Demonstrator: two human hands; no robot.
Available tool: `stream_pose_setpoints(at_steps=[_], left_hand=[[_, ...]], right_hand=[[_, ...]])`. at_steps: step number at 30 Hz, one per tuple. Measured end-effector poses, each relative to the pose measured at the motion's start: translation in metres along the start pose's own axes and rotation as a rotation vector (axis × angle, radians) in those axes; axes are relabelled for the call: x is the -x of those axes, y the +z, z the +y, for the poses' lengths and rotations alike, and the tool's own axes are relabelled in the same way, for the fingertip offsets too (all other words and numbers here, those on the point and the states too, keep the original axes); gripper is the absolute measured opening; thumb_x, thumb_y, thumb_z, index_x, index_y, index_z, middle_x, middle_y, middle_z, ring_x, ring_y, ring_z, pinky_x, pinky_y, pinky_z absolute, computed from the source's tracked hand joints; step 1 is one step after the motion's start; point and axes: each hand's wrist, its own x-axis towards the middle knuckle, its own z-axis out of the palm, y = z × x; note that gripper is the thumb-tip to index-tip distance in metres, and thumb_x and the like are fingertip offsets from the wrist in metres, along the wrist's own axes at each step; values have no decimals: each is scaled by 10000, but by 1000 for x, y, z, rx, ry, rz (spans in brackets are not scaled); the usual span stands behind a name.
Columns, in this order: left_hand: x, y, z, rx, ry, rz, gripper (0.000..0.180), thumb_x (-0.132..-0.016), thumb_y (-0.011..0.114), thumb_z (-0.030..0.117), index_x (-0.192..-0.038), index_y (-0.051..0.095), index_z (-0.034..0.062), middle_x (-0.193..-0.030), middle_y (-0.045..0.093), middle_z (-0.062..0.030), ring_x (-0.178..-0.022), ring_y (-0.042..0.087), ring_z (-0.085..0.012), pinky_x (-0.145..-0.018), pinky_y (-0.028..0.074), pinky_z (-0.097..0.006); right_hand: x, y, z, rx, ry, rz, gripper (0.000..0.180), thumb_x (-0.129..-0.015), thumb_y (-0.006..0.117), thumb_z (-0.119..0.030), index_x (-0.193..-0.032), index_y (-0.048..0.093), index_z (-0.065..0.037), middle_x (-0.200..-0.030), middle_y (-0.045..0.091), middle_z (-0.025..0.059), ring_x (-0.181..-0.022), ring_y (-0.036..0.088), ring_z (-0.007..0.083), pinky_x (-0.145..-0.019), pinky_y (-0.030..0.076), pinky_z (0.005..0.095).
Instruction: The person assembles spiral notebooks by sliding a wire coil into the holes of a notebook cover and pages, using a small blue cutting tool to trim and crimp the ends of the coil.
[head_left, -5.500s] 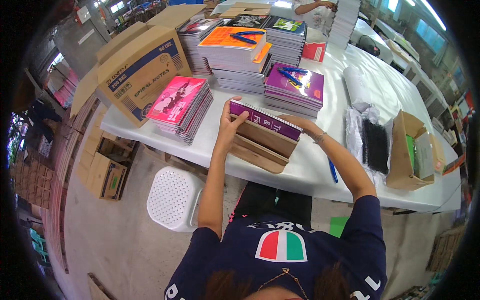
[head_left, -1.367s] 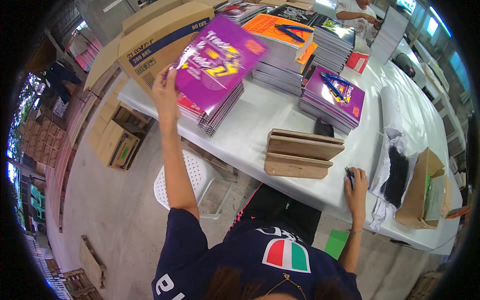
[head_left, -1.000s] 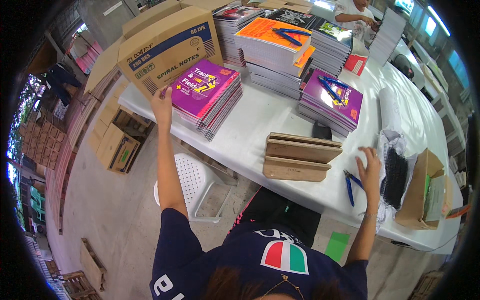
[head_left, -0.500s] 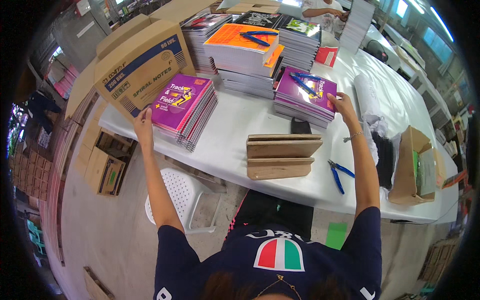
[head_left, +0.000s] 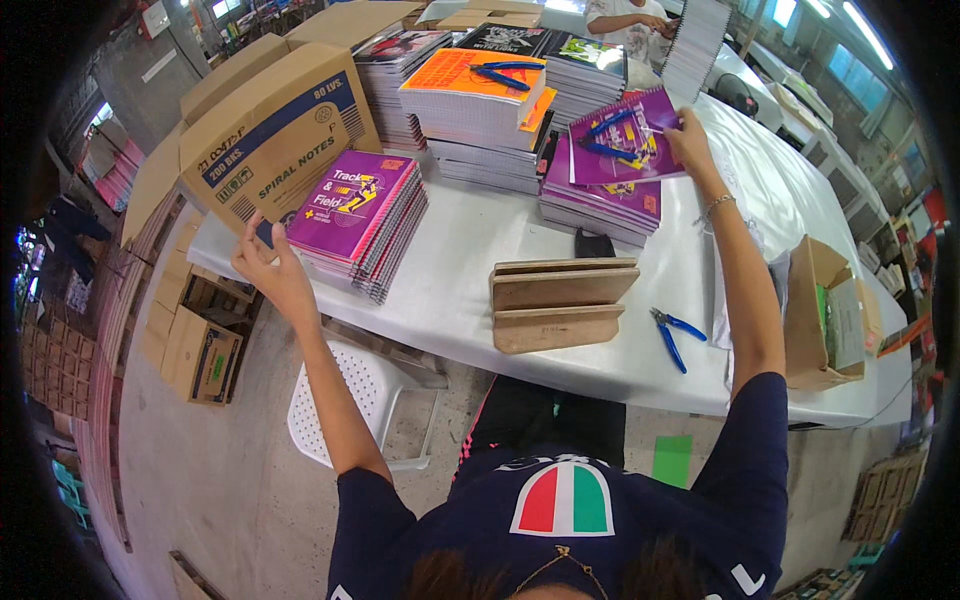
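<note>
One notebook (head_left: 652,113), tilted steeper, could spill cutters (head_left: 612,153)—right hand (head_left: 688,148) pinching it, left hand (head_left: 272,276) empty near the table's (head_left: 455,240) left corner.

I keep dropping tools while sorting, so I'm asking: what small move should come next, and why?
Perhaps bring the open left hand over to take the blue cutters off the raised purple notebook. The right hand holds that notebook by its right side, tilted over the stack, with the cutters on its cover; they could slide off.
</note>
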Motion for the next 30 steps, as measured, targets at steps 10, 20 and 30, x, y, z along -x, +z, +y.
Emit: stream_pose_setpoints(at_steps=[10, 20, 30], left_hand=[[43, -6, 64, 71, -2, -38, 266, -936, 615, 186, -1193, 632, 118, -1226, 476, -73, -1183, 426, -194, -924, 359, -343], [112, 4, 85, 182, -44, -274, 243, -954, 593, 170, -1161, 617, 45, -1210, 523, -68, -1162, 469, -179, -901, 400, -325], [161, 27, 89, 492, -336, -495, 216, -970, 570, 168, -1147, 609, 50, -1190, 495, -50, -1122, 449, -180, -928, 380, -317]], right_hand=[[81, -32, -13, -887, -110, 479, 329, -963, 500, 6, -1287, 441, -10, -876, 564, 43, -675, 522, 111, -604, 445, 276], [209, -36, 55, -1366, 203, 238, 383, -951, 541, 0, -1315, 472, -96, -1276, 532, 44, -1162, 539, 176, -1030, 478, 370], [224, -34, 42, -1256, 222, 93, 344, -963, 558, -45, -1291, 473, -103, -1222, 569, 32, -1115, 560, 147, -964, 487, 334]])
